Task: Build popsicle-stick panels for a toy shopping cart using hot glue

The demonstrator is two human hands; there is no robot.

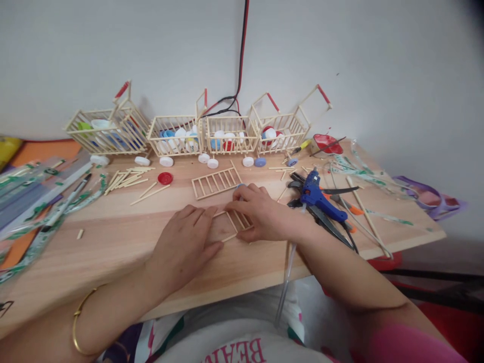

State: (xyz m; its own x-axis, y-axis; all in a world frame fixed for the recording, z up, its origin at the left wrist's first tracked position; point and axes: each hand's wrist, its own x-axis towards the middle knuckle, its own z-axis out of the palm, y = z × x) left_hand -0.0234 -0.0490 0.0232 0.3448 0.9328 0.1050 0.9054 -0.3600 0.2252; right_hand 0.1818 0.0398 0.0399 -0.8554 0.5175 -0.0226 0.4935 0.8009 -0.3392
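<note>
A small ladder-like frame of thin wooden sticks (231, 233) lies on the table between my two hands. My left hand (187, 242) grips its left end, with the fingers over the top and the thumb along the near side. At the right end, my right hand (260, 214) pinches the frame across its crosspieces. Both hands hide part of the frame. Just beyond them rests a finished-looking stick panel (217, 182) with several crossbars. A bit of something blue shows behind my right fingers, too covered to name.
Several miniature stick shopping carts (176, 136) filled with bottle caps line the wall. A blue glue gun (321, 196) lies over pliers to the right. Loose sticks (126, 180) and a red cap (165, 178) are left of centre. Plastic packaging (34, 196) covers the far left.
</note>
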